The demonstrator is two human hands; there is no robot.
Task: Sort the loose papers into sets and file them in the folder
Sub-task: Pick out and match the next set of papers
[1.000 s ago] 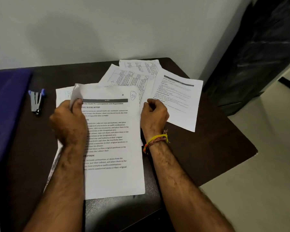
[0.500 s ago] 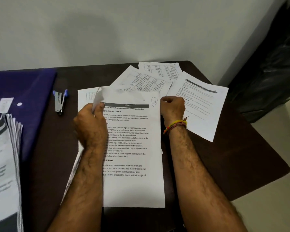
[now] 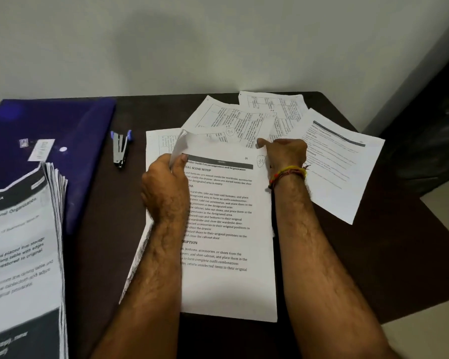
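Head view is giving me a dark table point(image 3: 373, 268) against a pale wall, and I am watching both hands working on one printed sheet point(image 3: 226, 229) lying in the middle of it. The left hand point(image 3: 166, 187) is pinching the sheet's upper left corner between thumb and fingers, and that corner is curling upward off the pages beneath. The right hand point(image 3: 285, 154) is gripping the sheet's upper right corner, fingers curled, with a coloured thread band point(image 3: 288, 173) sitting on the wrist. Under the sheet another page point(image 3: 158, 143) is peeking out along the left side. Three loose papers point(image 3: 233, 120) are fanning out beyond and to the right of the hands, overlapping one another. The blue folder point(image 3: 62, 120) is lying at the far left of the table, and a thick stack of printed pages point(image 3: 24, 242) is resting on its near part; whether that stack is inside it I cannot tell. A stapler point(image 3: 121, 149) is lying between folder and sheet, touching neither.
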